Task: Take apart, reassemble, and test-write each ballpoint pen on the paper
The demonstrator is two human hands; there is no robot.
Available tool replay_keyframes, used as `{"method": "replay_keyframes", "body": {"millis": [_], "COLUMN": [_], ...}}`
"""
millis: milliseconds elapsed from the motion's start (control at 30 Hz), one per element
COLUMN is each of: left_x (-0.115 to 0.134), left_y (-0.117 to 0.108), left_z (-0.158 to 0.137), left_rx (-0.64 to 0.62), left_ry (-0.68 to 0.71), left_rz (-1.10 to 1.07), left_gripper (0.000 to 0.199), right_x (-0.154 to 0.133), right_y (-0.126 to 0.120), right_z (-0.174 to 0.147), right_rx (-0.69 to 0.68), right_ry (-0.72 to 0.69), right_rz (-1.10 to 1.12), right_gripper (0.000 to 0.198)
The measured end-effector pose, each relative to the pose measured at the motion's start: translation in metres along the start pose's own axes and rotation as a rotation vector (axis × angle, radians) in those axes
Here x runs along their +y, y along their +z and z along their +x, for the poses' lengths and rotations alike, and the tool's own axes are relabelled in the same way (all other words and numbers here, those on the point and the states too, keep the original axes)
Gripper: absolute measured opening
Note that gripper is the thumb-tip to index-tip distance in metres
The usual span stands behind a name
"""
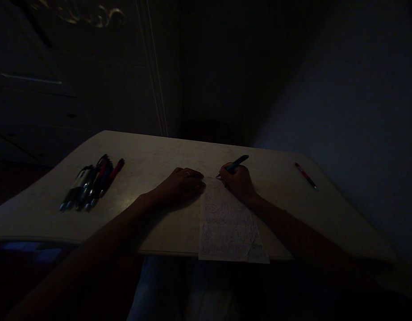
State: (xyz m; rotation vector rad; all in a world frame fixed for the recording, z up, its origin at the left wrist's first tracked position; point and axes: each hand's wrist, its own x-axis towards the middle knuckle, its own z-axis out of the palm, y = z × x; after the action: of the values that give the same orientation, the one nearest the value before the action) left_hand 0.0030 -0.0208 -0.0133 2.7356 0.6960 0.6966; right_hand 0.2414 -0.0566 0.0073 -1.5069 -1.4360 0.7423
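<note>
A pen (238, 162) with a dark, partly greenish barrel is pinched in my right hand (238, 180). Its tip points down at the upper end of a sheet of paper (226, 223) covered in handwriting. The sheet's lower edge hangs slightly over the table's near edge, and its lower right corner looks creased. My left hand (184, 185) lies on the table with its fingers slightly apart, fingertips at the sheet's upper left edge. A ring shows on one finger.
Several pens (88, 185) lie in a bunch on the left of the pale table (165, 151). A single red and dark pen (306, 176) rests near the right edge. Behind stands dark furniture (108, 80); a wall (359, 111) rises on the right. The room is dim.
</note>
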Motion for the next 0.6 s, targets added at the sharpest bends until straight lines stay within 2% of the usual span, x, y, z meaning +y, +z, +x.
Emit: {"method": "replay_keyframes", "body": {"millis": [367, 600], "left_x": [0.0016, 0.0025], "left_y": [0.0007, -0.0025], "left_z": [0.0008, 0.0016], "left_rx": [0.012, -0.011], "left_ry": [-0.015, -0.023], "left_rz": [-0.009, -0.012], "left_gripper": [0.027, 0.028], "right_x": [0.0008, 0.0015], "right_y": [0.0011, 0.0011], "right_z": [0.0018, 0.0015], "right_rx": [-0.015, -0.039], "right_ry": [-0.092, -0.101], "right_rz": [-0.100, -0.079], "right_gripper": [0.017, 0.016]}}
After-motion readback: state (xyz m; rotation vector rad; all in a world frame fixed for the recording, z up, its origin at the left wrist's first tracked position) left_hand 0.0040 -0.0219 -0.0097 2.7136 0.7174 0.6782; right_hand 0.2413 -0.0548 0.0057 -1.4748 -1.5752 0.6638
